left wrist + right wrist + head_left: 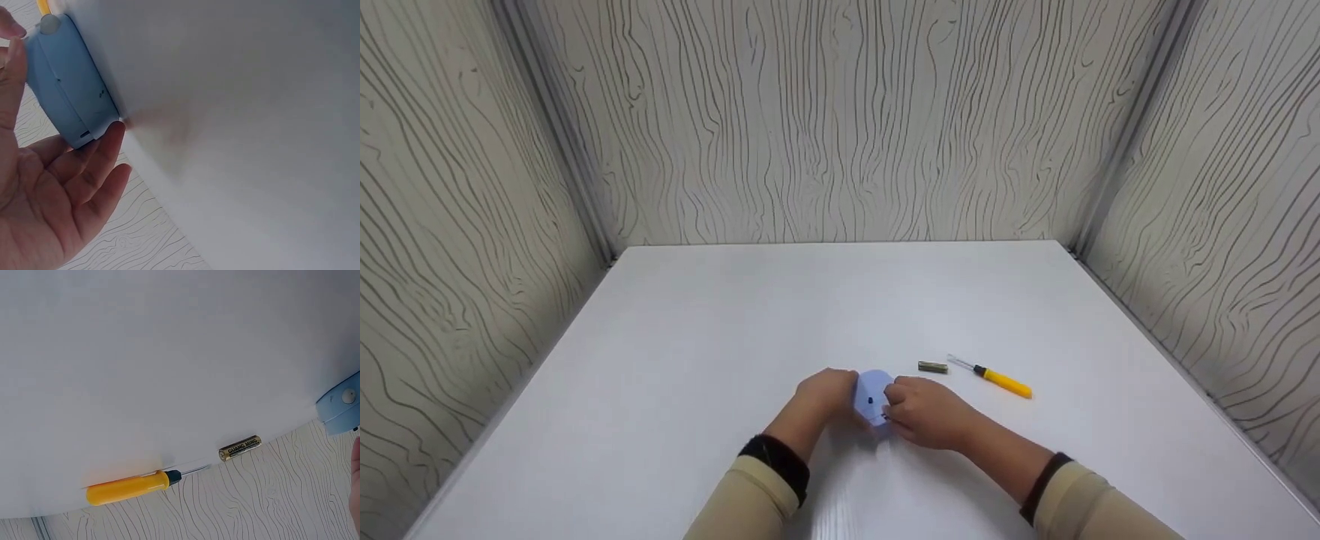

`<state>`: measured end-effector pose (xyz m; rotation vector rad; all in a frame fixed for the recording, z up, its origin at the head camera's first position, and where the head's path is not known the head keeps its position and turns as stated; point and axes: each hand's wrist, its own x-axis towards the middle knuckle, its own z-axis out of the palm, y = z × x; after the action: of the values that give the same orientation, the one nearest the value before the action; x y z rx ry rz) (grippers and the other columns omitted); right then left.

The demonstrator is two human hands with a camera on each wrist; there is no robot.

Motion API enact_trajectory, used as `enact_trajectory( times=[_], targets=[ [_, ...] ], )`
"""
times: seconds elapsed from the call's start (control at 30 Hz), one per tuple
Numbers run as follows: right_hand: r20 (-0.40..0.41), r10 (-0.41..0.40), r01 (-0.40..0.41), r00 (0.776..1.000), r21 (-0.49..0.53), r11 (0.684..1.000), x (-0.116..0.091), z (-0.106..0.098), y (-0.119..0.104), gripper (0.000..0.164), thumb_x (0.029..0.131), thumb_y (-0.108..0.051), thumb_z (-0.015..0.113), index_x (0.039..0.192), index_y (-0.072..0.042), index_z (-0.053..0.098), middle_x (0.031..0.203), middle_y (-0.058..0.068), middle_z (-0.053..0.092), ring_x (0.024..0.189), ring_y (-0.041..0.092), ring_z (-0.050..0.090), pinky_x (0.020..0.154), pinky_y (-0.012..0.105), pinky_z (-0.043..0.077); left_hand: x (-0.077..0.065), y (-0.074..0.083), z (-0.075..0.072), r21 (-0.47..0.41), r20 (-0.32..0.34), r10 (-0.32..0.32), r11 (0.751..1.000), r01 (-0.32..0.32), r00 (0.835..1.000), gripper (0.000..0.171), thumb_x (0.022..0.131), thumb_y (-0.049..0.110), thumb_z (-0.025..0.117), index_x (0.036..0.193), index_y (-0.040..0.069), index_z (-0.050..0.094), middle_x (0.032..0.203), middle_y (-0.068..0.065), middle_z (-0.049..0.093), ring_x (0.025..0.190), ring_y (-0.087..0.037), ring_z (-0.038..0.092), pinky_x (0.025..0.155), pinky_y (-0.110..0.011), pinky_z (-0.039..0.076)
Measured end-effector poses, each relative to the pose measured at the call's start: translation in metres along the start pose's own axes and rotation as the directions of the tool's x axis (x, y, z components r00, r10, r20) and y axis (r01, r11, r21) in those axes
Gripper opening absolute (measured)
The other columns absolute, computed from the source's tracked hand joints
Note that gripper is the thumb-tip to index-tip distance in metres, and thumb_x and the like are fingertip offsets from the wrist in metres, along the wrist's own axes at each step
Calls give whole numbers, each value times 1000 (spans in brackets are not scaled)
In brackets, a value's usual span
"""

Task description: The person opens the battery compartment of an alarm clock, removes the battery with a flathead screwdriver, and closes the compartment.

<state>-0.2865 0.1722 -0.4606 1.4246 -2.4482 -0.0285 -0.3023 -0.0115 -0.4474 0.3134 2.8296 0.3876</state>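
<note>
A small light-blue plastic device (869,388) with a dark knob on its face stands tilted between both hands. My left hand (826,396) grips it from the left. In the left wrist view the thumb is at one side of the blue device (72,79) and fingertips support its lower end; a round grey button sits at its upper end. With fingers curled, my right hand (926,411) holds the right part of the face, close to a second small dark part. Only a sliver of the right hand (355,478) shows in the right wrist view, beside the device (337,408).
Just beyond the right hand lies a small cylindrical battery (933,367), labelled in the right wrist view. To its right is a screwdriver (1006,382) with a yellow handle, its metal tip toward the battery. Wood-grain panels (840,120) enclose the white table (697,315).
</note>
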Motion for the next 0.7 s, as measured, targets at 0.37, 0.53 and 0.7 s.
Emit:
enact_trajectory(
  times=[0.37,0.53,0.7],
  targets=[
    [52,101,-103,994,22,994,-8,2,6,28,78,-24,72,104,-20,60,100,-2,56,88,12,49,77,23,47,-3,0,3,2,-23,58,998,-57,998,65,56,46,84,108,12,62,86,2,62,75,-14,53,73,-31,47],
    [90,200,-203,976,17,979,-10,3,7,48,76,-32,73,118,-22,53,109,0,54,93,15,51,81,28,49,-4,2,0,11,-2,14,1000,-14,1000,76,54,49,83,116,11,60,97,-2,64,87,-18,57,82,-34,48],
    [181,227,-228,957,-16,974,-9,6,6,63,75,-39,73,130,-24,46,122,3,50,101,19,52,86,36,49,-3,3,-1,30,9,-2,1000,2,1000,75,56,50,82,116,11,60,96,-2,64,88,-19,58,82,-36,48]
  ],
)
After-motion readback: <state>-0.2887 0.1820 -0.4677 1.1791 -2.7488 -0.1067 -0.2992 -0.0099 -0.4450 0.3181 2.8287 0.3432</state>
